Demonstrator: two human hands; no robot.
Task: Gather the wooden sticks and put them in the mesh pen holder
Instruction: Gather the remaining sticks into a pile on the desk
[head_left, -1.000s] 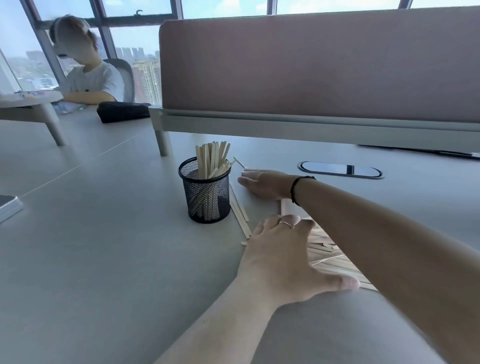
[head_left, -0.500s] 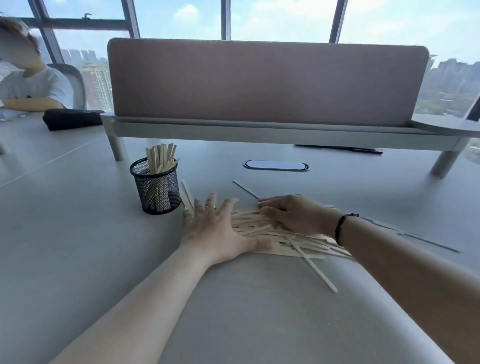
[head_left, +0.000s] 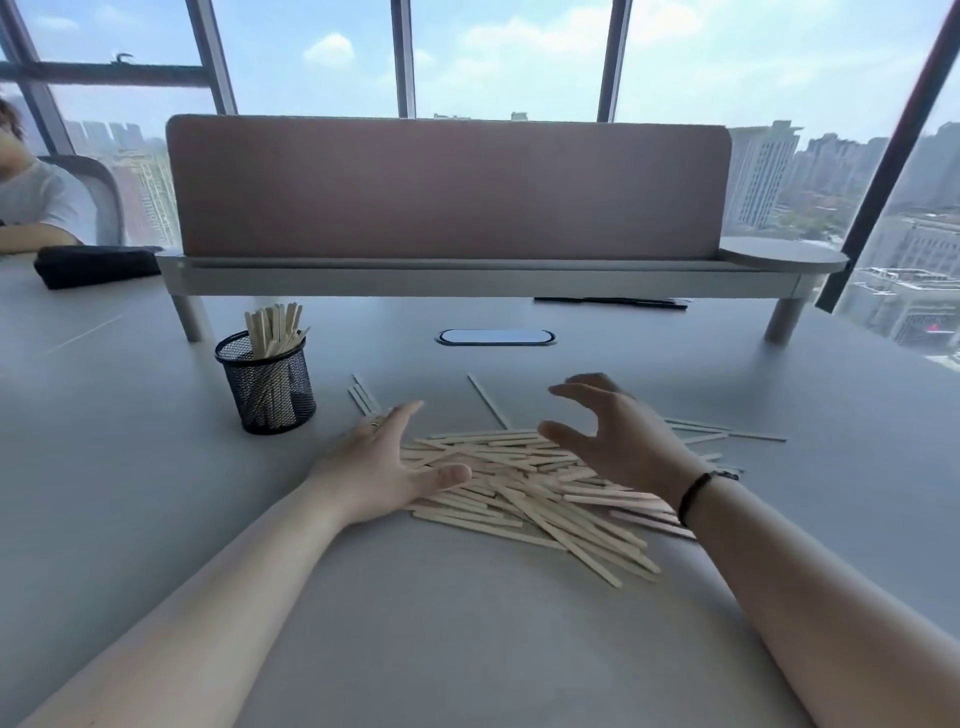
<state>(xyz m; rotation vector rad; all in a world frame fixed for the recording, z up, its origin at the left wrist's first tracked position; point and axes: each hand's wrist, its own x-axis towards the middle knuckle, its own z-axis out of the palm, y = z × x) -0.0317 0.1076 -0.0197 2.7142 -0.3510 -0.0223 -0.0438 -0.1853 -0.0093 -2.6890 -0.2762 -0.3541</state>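
Observation:
A heap of pale wooden sticks (head_left: 524, 483) lies on the grey desk in front of me. My left hand (head_left: 384, 462) rests edge-on against the heap's left side, fingers straight and apart, holding nothing. My right hand (head_left: 618, 436) hovers over the heap's right side, fingers curled and spread, also holding nothing. The black mesh pen holder (head_left: 266, 387) stands upright to the left of the heap with several sticks in it. A few stray sticks (head_left: 488, 400) lie beyond the heap, and others (head_left: 727, 431) lie to its right.
A pink desk divider on a raised grey shelf (head_left: 467, 270) spans the back of the desk. A cable grommet (head_left: 494, 337) sits behind the sticks. A black pouch (head_left: 96, 265) and a seated person (head_left: 36, 208) are at far left. Windows lie beyond.
My right hand has lifted off the heap and curled open above it. My left hand has turned onto its edge at the heap's left side. The view has swung right and up.

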